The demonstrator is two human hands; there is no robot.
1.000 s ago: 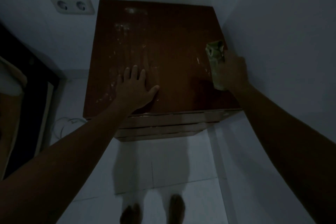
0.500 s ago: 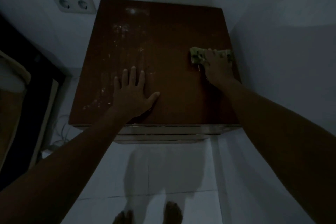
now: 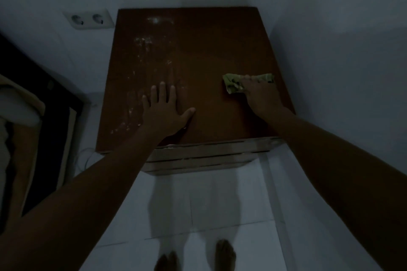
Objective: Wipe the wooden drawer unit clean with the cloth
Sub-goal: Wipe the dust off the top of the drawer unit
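The brown wooden drawer unit (image 3: pixel 204 46) stands in a room corner, seen from above, with pale dust streaks on the left half of its top. My left hand (image 3: pixel 164 110) lies flat on the top near the front, fingers spread, holding nothing. My right hand (image 3: pixel 261 94) presses a crumpled green cloth (image 3: pixel 231 84) onto the top near the right edge. Cloth shows on both sides of my fingers. The drawer fronts show as light strips below the front edge.
White walls close in behind and to the right of the unit. A double wall socket (image 3: pixel 89 20) sits at the back left. Dark furniture (image 3: pixel 44 116) and a thin cable (image 3: pixel 87 157) are at the left. My bare feet (image 3: pixel 224 253) stand on white floor tiles.
My right hand has brought the cloth down from a raised position onto the top at the right. The left hand has stayed flat. The camera view has shifted slightly.
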